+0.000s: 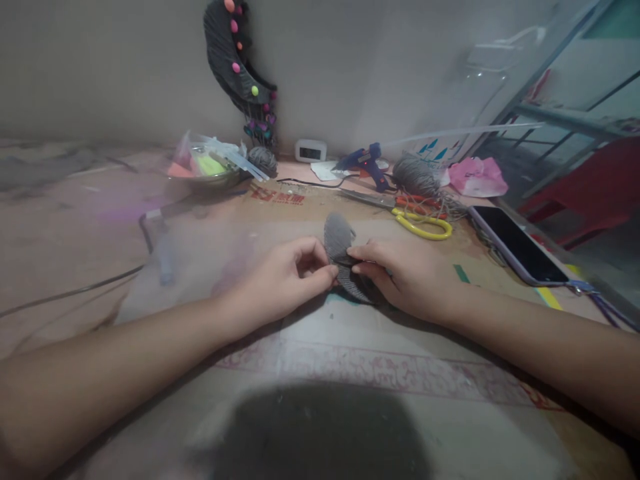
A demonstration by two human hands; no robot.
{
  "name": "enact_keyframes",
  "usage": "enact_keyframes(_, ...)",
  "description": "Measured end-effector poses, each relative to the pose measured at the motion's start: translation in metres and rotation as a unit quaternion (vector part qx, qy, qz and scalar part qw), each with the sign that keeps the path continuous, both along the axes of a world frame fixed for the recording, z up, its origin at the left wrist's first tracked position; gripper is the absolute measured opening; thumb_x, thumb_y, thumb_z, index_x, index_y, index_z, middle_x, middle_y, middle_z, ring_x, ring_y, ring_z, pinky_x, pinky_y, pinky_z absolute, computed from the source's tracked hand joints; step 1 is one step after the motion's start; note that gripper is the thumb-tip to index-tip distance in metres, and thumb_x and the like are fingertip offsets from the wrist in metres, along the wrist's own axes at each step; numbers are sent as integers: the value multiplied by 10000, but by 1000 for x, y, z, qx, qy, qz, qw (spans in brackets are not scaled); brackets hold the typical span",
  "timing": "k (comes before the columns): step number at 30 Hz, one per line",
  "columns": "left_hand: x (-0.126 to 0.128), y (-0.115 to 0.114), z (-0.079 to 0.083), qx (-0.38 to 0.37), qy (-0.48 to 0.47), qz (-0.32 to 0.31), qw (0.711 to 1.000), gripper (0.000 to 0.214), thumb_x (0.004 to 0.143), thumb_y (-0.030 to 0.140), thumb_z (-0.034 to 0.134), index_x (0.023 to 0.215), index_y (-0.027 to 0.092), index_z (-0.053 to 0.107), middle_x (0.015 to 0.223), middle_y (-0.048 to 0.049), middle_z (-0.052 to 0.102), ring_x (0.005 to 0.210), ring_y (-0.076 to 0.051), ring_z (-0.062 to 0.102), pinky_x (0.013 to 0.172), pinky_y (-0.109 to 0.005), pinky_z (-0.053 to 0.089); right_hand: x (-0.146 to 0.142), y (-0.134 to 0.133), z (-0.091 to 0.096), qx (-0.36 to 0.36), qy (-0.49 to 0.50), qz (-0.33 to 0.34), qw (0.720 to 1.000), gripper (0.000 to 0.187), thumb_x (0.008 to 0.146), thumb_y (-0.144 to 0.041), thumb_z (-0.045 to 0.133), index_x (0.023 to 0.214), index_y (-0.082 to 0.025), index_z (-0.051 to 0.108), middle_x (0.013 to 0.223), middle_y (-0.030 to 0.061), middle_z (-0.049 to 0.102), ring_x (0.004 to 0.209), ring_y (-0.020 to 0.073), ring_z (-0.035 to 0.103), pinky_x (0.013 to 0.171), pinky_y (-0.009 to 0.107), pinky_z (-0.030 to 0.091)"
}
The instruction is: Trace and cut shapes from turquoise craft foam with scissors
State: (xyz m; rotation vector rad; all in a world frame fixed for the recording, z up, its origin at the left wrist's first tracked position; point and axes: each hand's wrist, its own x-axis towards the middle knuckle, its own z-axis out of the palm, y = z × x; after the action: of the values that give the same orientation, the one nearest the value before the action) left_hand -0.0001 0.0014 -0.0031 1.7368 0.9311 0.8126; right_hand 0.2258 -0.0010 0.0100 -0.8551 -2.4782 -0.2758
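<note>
Between my two hands, over the middle of the work surface, is a grey yarn-wrapped piece [339, 233] with a rounded upper end and a curved lower part. My left hand [295, 272] pinches its left edge between thumb and finger. From the other side, my right hand [395, 270] grips the same piece with thumb and forefinger near its middle. The lower right of the piece is partly hidden by my right fingers. Beyond my right hand lie yellow-handled scissors [425, 225] with their blades pointing left.
A blue glue gun [369, 163], a grey yarn ball [417, 175] and a white clock [311, 151] stand at the back. A phone [517, 243] lies right. Back left sits a bowl [205, 177] with glue sticks. A yarn-wrapped crescent [225, 57] hangs on the wall.
</note>
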Motion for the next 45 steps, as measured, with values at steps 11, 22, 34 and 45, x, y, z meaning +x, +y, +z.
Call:
enact_keyframes(11, 0, 0, 0, -31, -12, 2, 999, 135, 887, 283, 622, 797, 193, 576, 726, 14, 665, 654, -124, 592, 589, -243, 445, 2, 0, -2, -2, 46, 20, 999, 227, 1015, -293, 504, 1058, -149, 675, 945, 97, 782, 834, 217, 731, 717, 319, 539)
enact_keyframes(22, 0, -2, 3, 7, 16, -2, 1000, 161, 881, 291, 628, 777, 182, 570, 681, 26, 594, 595, -100, 499, 534, -216, 377, 1, 0, -3, -10, 27, 8, 1000, 194, 999, -258, 532, 1039, -149, 687, 924, 91, 785, 814, 215, 729, 685, 306, 520)
enact_keyframes(34, 0, -3, 5, 2, 21, 0, 1000, 168, 875, 298, 625, 768, 187, 558, 669, 29, 580, 582, -100, 481, 524, -218, 366, -1, 0, -2, -46, 23, -19, 998, 217, 1009, -266, 507, 1014, -174, 703, 915, 76, 792, 801, 209, 731, 678, 302, 513)
enact_keyframes(45, 0, -2, 7, -2, 13, 0, 1000, 150, 874, 298, 612, 784, 189, 562, 709, 16, 620, 640, -123, 559, 578, -241, 427, 2, 1, -5, -131, 199, -38, 971, 192, 941, -330, 610, 1077, -199, 575, 832, 35, 686, 694, 166, 644, 614, 266, 496)
